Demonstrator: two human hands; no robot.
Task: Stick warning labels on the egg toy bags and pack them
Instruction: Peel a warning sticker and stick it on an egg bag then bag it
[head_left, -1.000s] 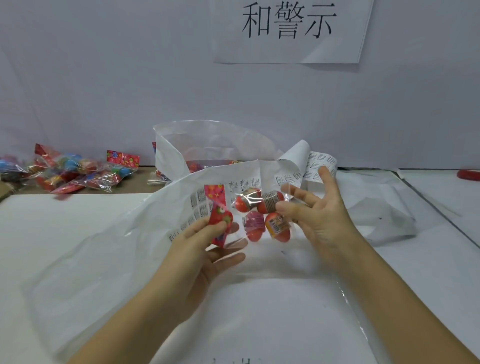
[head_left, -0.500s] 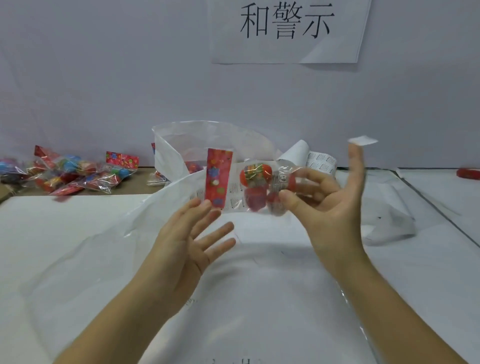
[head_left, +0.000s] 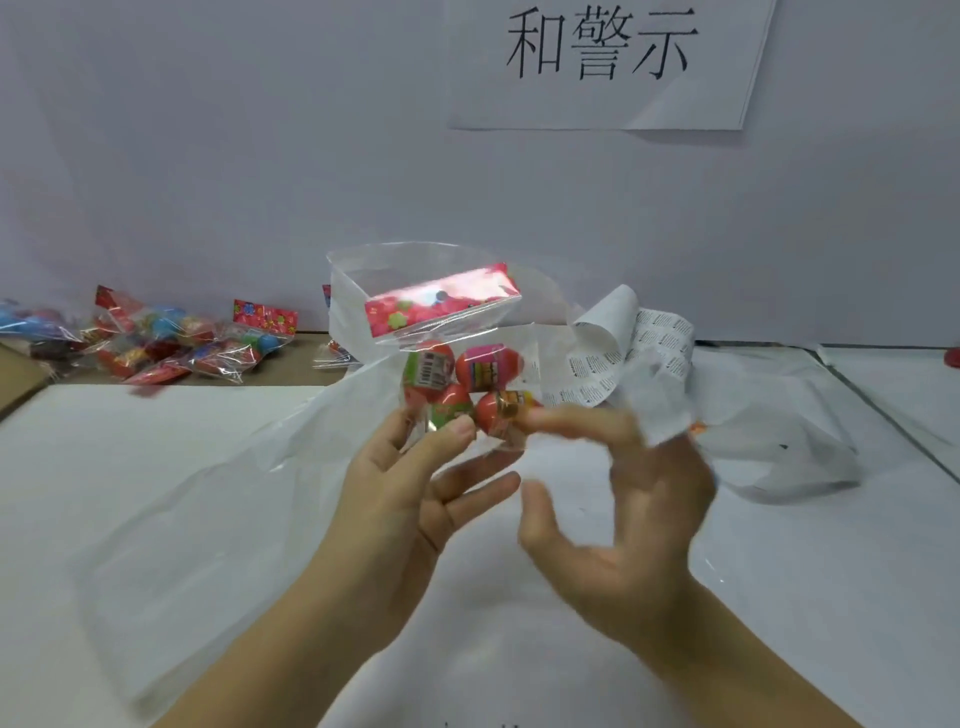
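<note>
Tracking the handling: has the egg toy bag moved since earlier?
Yes. The egg toy bag has risen and turned; its red header now tops the eggs, level with the curled label sheet.

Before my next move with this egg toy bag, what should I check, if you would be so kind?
1. Grip of the left hand on the egg toy bag: thumb and fingers pinch its lower part, ok.
2. Orientation: header card on top, eggs below, ok.
3. Warning label on the right hand: blurred, cannot tell.
4. Warning label already on the bag: cannot tell.
5. Spare labels: label sheet lies just behind, ok.
6. Packing: the clear packing bag behind stands open, ok.
</note>
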